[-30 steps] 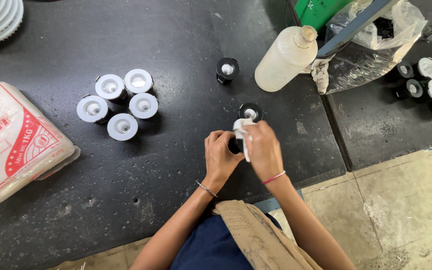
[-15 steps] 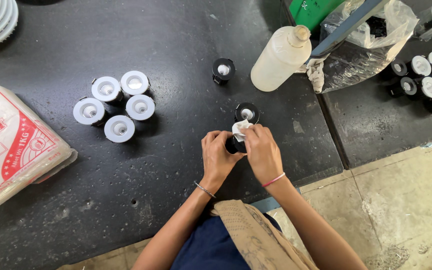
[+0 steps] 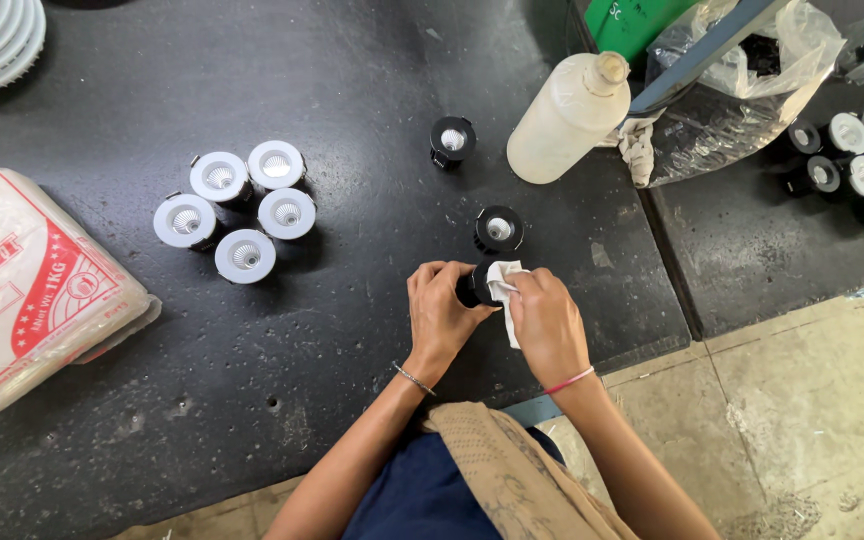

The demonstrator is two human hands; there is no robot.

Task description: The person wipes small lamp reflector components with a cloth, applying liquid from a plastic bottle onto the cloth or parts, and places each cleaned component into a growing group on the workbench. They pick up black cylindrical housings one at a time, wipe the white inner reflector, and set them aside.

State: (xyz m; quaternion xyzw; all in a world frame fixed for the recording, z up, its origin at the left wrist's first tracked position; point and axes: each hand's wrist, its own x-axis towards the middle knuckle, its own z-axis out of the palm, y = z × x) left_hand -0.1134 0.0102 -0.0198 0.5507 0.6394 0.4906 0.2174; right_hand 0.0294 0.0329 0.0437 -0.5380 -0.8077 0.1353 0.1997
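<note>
Left fingers: curled around a small black round lamp fitting (image 3: pixel 474 285), gripping its body from the left.
Right fingers: pressed together over a white cloth (image 3: pixel 505 290), pinching it against the fitting's right side.
Left hand (image 3: pixel 439 312): near the front edge of the black worktop (image 3: pixel 352 90), thin bangle at the wrist.
Right hand (image 3: pixel 546 322): just beside the left, pink band at the wrist.
Held fitting: between both hands, above the worktop's front edge, right of its middle.
Nearest neighbour: second black fitting (image 3: pixel 498 229) just behind the hands, standing on the worktop.
Farther back: third black fitting (image 3: pixel 452 140), well apart from the hands.
Bottle: pale plastic bottle (image 3: pixel 567 115) lying tilted toward the back right corner.
White fittings: cluster of five white fittings (image 3: pixel 237 208) left of middle, touching or nearly so.
Left edge: printed bag packet (image 3: pixel 27 285) in red and white.
Back right: clear plastic bag (image 3: pixel 742 90) beside the bottle.
</note>
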